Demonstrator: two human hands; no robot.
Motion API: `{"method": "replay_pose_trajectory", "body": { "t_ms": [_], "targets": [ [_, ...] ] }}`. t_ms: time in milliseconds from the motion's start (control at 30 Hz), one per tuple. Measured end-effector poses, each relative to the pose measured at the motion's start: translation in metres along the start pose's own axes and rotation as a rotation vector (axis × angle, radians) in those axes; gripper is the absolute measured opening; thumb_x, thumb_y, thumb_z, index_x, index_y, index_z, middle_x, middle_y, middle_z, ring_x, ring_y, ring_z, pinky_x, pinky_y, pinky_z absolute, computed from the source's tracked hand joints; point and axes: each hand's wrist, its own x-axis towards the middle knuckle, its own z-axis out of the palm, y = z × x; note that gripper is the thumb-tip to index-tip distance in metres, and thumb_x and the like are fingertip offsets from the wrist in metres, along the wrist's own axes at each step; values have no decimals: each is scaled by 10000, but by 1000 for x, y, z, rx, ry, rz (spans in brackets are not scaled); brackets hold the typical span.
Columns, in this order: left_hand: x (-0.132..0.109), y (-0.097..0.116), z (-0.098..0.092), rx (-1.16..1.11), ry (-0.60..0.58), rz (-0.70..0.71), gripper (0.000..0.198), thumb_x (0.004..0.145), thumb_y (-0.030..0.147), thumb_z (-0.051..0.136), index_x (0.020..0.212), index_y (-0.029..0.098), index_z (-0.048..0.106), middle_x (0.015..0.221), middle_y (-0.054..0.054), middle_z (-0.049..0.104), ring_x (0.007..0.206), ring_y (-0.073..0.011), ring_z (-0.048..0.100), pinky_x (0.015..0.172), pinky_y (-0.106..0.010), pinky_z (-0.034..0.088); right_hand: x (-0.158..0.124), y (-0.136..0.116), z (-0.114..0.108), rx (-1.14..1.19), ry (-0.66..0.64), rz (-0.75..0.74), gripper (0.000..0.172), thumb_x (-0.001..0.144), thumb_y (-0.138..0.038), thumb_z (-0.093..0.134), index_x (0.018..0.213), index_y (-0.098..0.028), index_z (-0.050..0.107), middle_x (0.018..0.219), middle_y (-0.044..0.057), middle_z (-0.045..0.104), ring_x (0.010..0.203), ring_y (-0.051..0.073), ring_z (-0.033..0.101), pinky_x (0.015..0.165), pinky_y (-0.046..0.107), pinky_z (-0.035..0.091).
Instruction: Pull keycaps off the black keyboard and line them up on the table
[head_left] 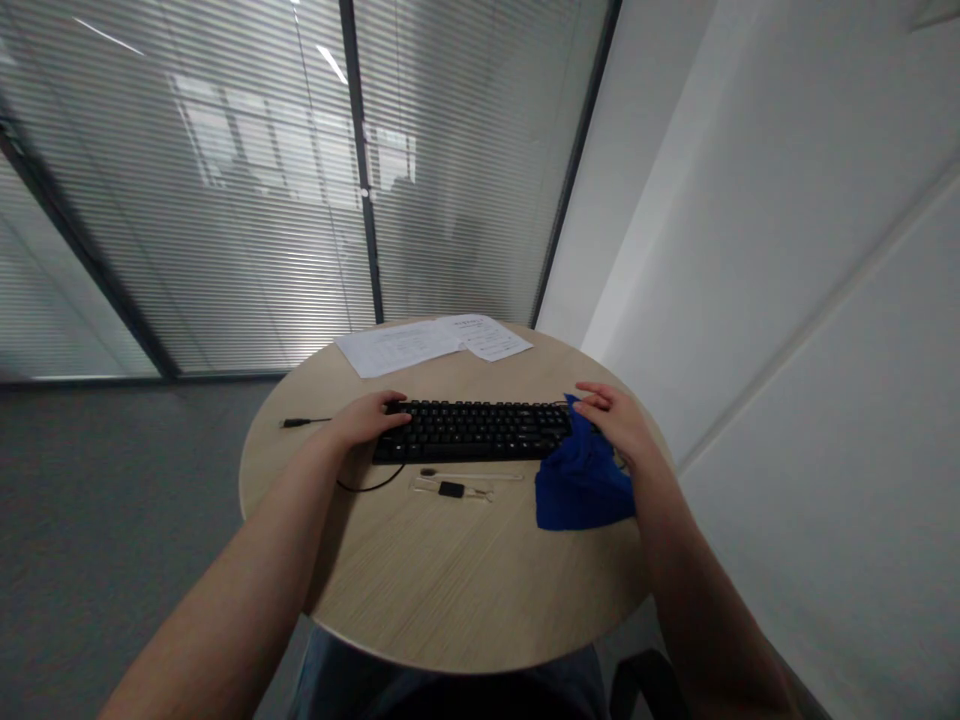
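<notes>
A black keyboard (480, 430) lies across the middle of the round table. My left hand (371, 418) grips its left end, thumb on top and fingers at the back edge. At the right end, a blue cloth (585, 485) drapes over the keyboard's corner and hangs down onto the tabletop. My right hand (607, 412) pinches the cloth's upper part between thumb and fingers, partly hiding the keyboard's right edge. In front of the keyboard lie a thin brush (469, 475) with a dark head and a small tool with a black middle (451, 490) in clear plastic.
The keyboard's cable (375, 487) curls out near my left wrist, and its plug (295, 423) rests at the table's left. Printed papers (420, 342) lie along the far edge of the round wooden table (465, 590). A white wall (750, 300) rises close on the right.
</notes>
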Motion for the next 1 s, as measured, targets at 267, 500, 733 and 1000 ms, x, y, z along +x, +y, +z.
{"method": "replay_pose_trajectory", "body": {
  "t_ms": [267,500,733,1000],
  "targets": [
    [3,-2,1,-37,2,4,697,702,596,615,1287,222,682,1239,-88,738,1133,-310,681,1003,-360,509,-11,-30,-66,380,334,-175,383,620,-390,893,885,-184,709,705,-10,711,572,123,635,577,259,547],
    [3,0,0,0,0,14,722,707,599,588,1297,191,671,1259,-111,726,1151,-312,674,1018,-351,495,22,-54,-79,276,668,-445,296,698,-346,829,896,-178,687,702,-38,644,581,96,582,583,227,503],
    [3,-1,0,9,4,18,712,716,607,585,1289,195,678,1257,-113,728,1142,-325,677,1022,-374,494,6,16,-4,-312,139,-228,256,854,-390,630,993,-184,691,834,70,732,722,188,661,707,330,541],
    [3,-2,-1,5,-30,19,753,739,618,579,1343,172,644,1279,-113,717,1143,-311,676,1007,-357,508,-6,39,6,-484,-70,-320,120,841,-297,684,894,-244,778,953,57,774,961,254,681,967,435,488]
  ]
}}
